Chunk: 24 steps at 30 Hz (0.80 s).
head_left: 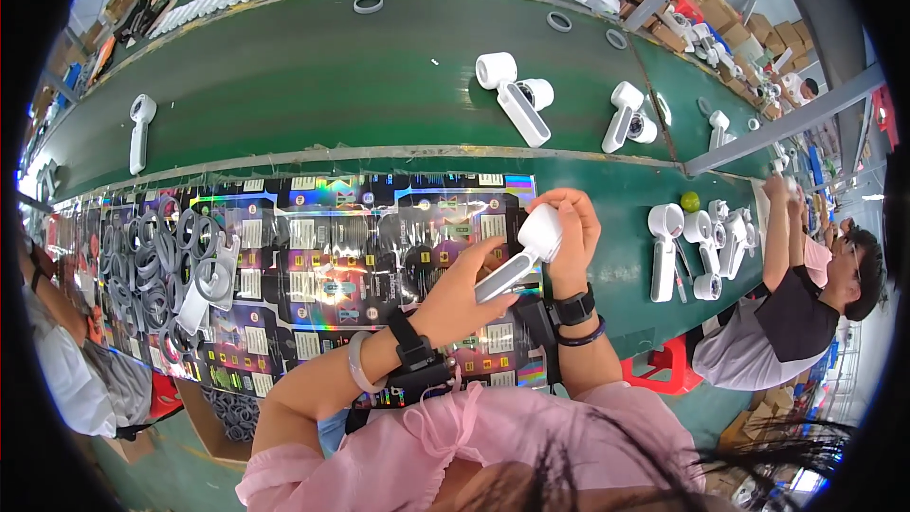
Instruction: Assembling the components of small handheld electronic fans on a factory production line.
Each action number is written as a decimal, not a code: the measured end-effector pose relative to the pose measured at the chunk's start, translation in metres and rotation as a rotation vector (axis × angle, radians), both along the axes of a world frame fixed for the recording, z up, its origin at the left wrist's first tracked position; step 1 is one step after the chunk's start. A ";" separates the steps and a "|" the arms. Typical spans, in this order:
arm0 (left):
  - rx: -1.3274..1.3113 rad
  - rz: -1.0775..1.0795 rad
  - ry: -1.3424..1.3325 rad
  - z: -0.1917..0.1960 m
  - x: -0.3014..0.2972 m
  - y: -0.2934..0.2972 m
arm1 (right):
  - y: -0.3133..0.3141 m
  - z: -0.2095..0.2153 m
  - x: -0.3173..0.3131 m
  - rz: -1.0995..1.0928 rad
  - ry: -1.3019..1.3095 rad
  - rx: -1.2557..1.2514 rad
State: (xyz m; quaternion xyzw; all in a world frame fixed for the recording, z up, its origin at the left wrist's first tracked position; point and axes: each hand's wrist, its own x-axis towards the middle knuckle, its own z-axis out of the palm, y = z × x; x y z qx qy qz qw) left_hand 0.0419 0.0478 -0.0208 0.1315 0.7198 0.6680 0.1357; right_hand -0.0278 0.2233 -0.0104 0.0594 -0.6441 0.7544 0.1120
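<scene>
My left hand [453, 301] is closed around the grey-and-white handle of a white handheld fan [504, 277], tilted with its round head up and to the right. Against that head, my right hand [574, 232] curls its fingers at the far side and rim. Both hands are above a dark, shiny sheet of printed packaging [318, 261] on the table. Left of them lies a pile of grey rings [152, 270], with flat white parts [197, 308] at its right side.
On the green conveyor [313, 85] ahead lie several fans [521, 116] and loose grey rings [368, 4]. More fans [665, 251] and a green ball-like object [690, 200] are at right. A co-worker [773, 332] sits beyond. A box of rings [194, 422] stands low left.
</scene>
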 end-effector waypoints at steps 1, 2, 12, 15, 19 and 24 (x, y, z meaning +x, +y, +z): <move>0.008 -0.004 0.020 -0.005 0.000 0.000 | 0.000 0.001 0.001 0.014 -0.013 -0.009; 0.015 -0.008 0.041 -0.007 -0.001 0.000 | 0.000 0.004 0.000 0.014 -0.011 -0.012; -0.078 -0.079 0.129 0.000 -0.003 -0.004 | 0.007 0.000 -0.006 0.110 -0.175 -0.107; -0.055 -0.079 0.119 -0.001 -0.003 -0.004 | 0.005 0.001 -0.006 0.107 -0.160 -0.111; -0.090 -0.059 0.148 0.003 -0.006 -0.005 | 0.002 0.001 -0.007 0.074 -0.206 -0.111; 0.209 -0.062 -0.278 0.005 -0.007 -0.007 | -0.003 -0.012 -0.014 -0.058 -0.185 -0.154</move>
